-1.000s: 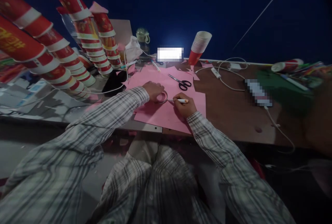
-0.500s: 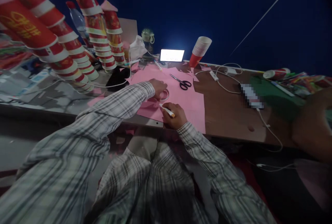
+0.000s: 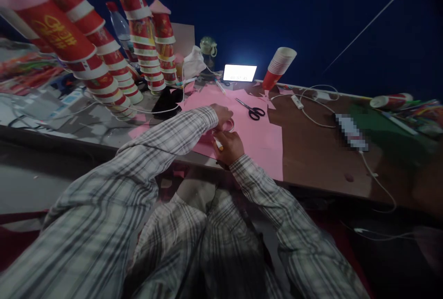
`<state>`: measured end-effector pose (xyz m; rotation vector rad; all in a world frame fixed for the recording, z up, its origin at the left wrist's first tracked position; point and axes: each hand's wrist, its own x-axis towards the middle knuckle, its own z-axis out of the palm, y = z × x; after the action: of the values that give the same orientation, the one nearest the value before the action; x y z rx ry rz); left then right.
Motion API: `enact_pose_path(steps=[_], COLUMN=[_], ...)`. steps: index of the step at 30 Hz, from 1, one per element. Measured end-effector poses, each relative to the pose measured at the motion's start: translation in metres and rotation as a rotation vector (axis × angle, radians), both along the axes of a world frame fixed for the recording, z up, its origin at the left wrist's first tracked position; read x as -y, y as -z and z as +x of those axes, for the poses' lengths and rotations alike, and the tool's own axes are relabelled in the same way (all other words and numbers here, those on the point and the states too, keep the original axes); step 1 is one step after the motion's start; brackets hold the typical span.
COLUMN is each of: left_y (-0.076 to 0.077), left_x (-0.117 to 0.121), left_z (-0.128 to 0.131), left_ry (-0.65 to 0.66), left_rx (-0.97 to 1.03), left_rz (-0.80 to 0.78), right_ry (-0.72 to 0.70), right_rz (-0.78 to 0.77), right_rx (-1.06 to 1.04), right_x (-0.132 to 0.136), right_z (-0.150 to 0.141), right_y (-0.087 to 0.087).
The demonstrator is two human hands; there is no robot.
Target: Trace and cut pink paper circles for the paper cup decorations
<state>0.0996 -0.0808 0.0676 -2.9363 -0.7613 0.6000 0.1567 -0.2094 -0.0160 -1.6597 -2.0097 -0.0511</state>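
My left hand (image 3: 221, 116) presses down on a pale ring, which looks like a roll of tape (image 3: 229, 125), lying on a large pink paper sheet (image 3: 266, 146). Close against it, my right hand (image 3: 230, 146) grips a white marker with an orange end (image 3: 218, 144). The marker's tip is hidden beside the ring and my left fingers. Black-handled scissors (image 3: 252, 110) rest on the pink paper beyond my hands, with blades partly apart.
Tall towers of red paper cups (image 3: 145, 45) stand at left. Stacked cups (image 3: 279, 68) and a lit screen (image 3: 240, 73) are at the back. A phone (image 3: 351, 132) with a cable (image 3: 379, 179) lies at right, near a green sheet (image 3: 377, 137). Another pen (image 3: 220, 86) lies behind.
My right hand has moved left round the ring, closer to my left hand, and the marker has turned. My left hand stays on the ring. The view has swung slightly left.
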Motion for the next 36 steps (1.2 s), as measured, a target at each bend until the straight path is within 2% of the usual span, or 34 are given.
enact_pose_path(steps=[5,11,14,19,23,27,31,34,36], left_y=[-0.002,-0.003,0.000,-0.001,-0.012,-0.020,-0.020,-0.019,-0.016], left_x=[0.002,0.003,0.001,0.004,0.014,0.023,0.025,0.026,0.026], left_z=[0.000,0.000,0.000,0.001,0.001,0.003,0.014,0.023,0.030], left_ry=[-0.011,-0.006,0.001,-0.018,-0.079,-0.075,-0.118,-0.152,-0.144], left_rx=[0.004,-0.006,0.004,0.000,-0.031,-0.022,-0.040,-0.078,-0.099], left_rz=[-0.015,-0.022,-0.014,-0.018,-0.042,-0.058,-0.097,-0.151,-0.174], right_ry=[0.017,0.130,0.201,0.277,0.219,0.250,0.244,0.157,0.036], right_rz=[-0.017,0.013,0.057,0.083,0.073,0.087,-0.031,-0.173,-0.318], right_rx=[0.012,-0.014,-0.221,-0.800,-1.054,-1.223,-1.179,-1.096,-0.922], right_x=[0.013,0.029,0.029,0.019,-0.006,-0.047,-0.093,-0.124,-0.140], right_z=[0.009,0.048,0.067,0.083,0.093,0.104,0.100,0.086,0.073], right_y=[-0.002,-0.002,-0.009,-0.025,-0.037,-0.049,-0.058,-0.064,-0.068])
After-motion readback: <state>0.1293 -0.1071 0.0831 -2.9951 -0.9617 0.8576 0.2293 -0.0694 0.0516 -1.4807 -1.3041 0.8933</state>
